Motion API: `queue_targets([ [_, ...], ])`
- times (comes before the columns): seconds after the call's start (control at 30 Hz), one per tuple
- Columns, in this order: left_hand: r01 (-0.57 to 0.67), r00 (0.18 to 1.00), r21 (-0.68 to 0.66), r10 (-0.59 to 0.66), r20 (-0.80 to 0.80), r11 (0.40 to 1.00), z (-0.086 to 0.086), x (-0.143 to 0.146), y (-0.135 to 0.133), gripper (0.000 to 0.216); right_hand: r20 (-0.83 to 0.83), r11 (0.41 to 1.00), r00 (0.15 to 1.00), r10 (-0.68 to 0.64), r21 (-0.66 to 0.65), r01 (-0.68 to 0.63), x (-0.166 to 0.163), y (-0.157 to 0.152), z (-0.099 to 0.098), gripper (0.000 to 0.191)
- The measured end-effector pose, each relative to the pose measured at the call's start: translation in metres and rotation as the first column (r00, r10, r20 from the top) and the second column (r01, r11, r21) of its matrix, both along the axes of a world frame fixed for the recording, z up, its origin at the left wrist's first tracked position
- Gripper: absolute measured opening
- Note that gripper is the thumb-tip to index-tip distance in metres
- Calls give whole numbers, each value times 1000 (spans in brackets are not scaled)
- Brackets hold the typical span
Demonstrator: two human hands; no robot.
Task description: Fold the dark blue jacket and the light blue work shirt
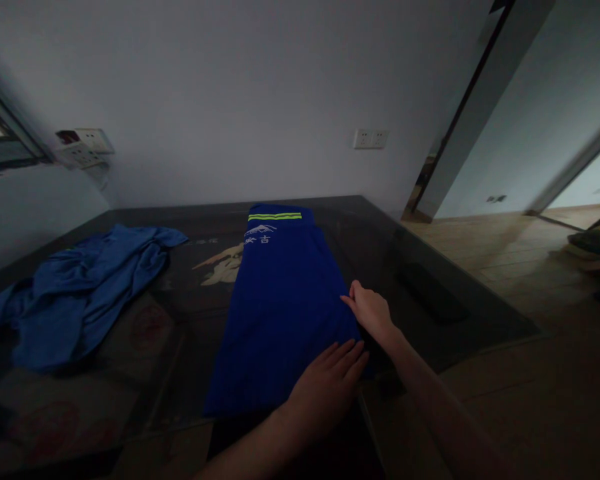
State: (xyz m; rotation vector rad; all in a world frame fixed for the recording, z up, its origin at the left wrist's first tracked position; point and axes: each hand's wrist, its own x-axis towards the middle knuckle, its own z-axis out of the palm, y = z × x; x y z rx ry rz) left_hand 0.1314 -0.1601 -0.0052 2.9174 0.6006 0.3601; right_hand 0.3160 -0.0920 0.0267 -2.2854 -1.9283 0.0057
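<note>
A dark blue garment (280, 300) folded into a long strip lies lengthwise on the glass-topped table (380, 247). It has a yellow-green reflective band and white lettering at its far end. My left hand (327, 383) rests flat on the garment's near right part, fingers stretched out. My right hand (370, 310) touches the garment's right edge a little farther away, fingers curled at the cloth's border. Whether it grips the edge or only presses on it is unclear.
A second, lighter blue garment (80, 290) lies crumpled on the table's left side. Wall sockets (370, 139) sit on the back wall and a power strip (83, 150) hangs at the left. To the right are wooden floor (505, 267) and a doorway.
</note>
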Motion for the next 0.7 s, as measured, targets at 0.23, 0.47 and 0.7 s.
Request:
queue_targets([
  [0.23, -30, 997, -81, 36, 67, 996, 12, 6, -23, 64, -66, 892, 962, 266, 395, -220, -8, -15, 12, 20],
  [0.47, -268, 949, -222, 297, 110, 937, 74, -76, 10, 35, -225, 883, 866, 447, 268, -386, -46, -24, -15, 48],
  [0.7, -457, 889, 21, 458, -23, 889, 19, -151, 53, 45, -127, 892, 889, 441, 171, -418, -37, -26, -40, 73],
])
